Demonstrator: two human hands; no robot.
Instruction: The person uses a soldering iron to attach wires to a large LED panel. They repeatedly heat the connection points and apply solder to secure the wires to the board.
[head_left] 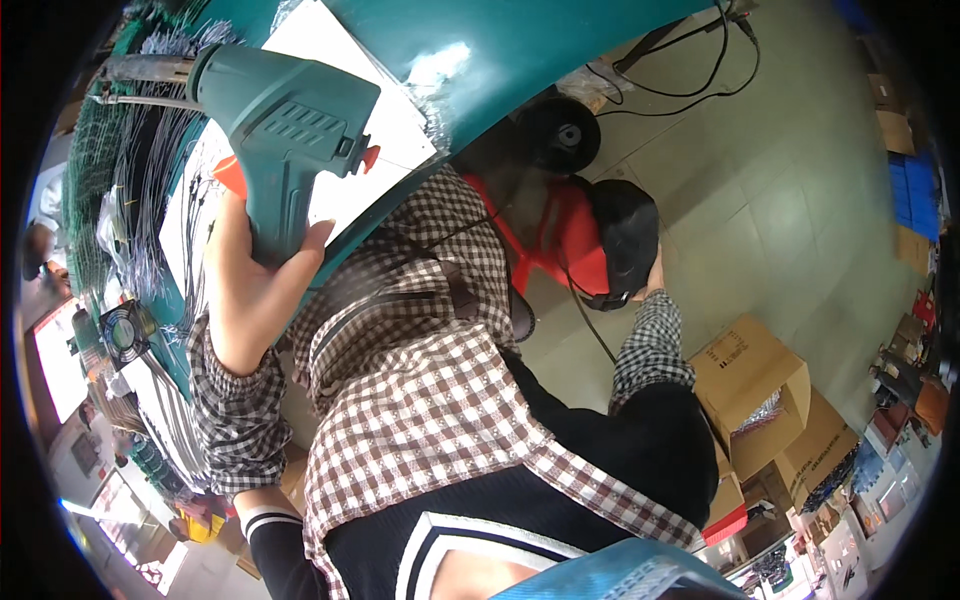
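- The green tool (290,115) is in our left hand (255,295), over the white sheets (395,120) on the table; we cannot tell whether it touches them.
- Below it in view, the edge of the teal table (510,60) runs diagonally past our lap. To the tool's right we see bare tabletop, with a bright glare; to its left, a mass of thin wires (145,180) crowds close.
- Past the edge, the pale tiled floor (760,250) spreads toward the open cardboard box (750,385).
- The tool is pistol-shaped, its smooth casing cut with slanted vents; a metal barrel points left, and a small orange-red part juts from the right.
- Our checked apron (400,390) is creased woven cloth, brown and white. At our right lies a red and black object (600,240), its dark part rounded; we cannot name it.
- Our left hand is curled around the handle's base, thumb at the right side, most fingers hidden behind.
- Our right hand (653,277) reaches down behind the dark part, mostly hidden; we cannot tell how far open it is or whether it grips anything.
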